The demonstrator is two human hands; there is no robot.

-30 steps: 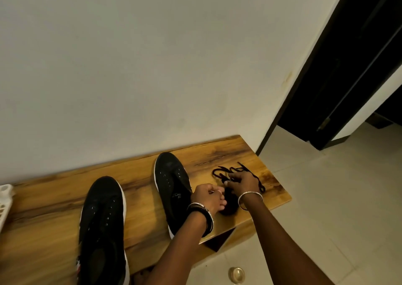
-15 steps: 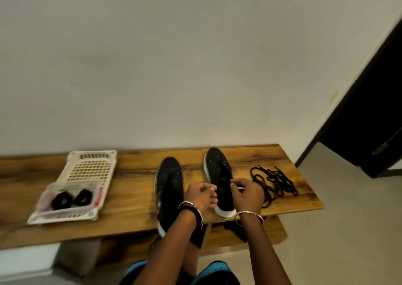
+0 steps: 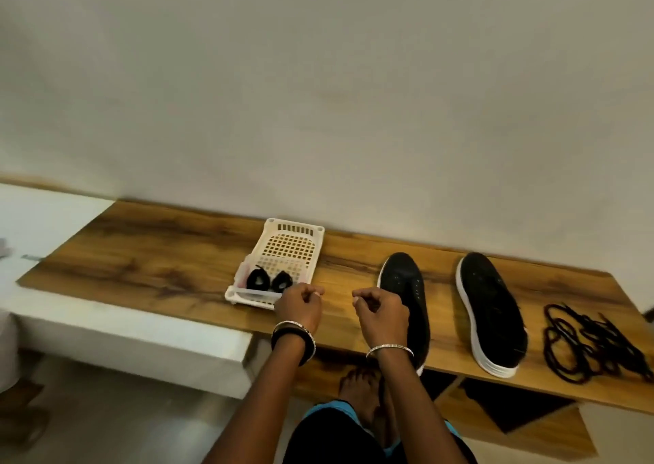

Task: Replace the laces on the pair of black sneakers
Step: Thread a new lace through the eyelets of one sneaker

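With the black sneakers point(image 3: 490, 308) unlaced at 3 o'clock, the left hand point(image 3: 299, 306) and right hand point(image 3: 384, 313) hovered apart, curled on nothing visible, probably next to pinch a coiled lace point(image 3: 256, 279) from the basket point(image 3: 293, 223) at 11 o'clock.

- We are looking at a bench top point(image 3: 159, 269) of grained wood with a soft sheen.
- We are seeing a basket point(image 3: 295, 222) of smooth white perforated plastic.
- We are finding the left-hand sneaker point(image 3: 401, 279) and right-hand sneaker point(image 3: 492, 308) matt black, with white rubbery soles.
- We are noticing a bangle point(image 3: 389, 349) glinting like metal.
- We are seeing loose laces point(image 3: 594, 343) of dull dark cord.
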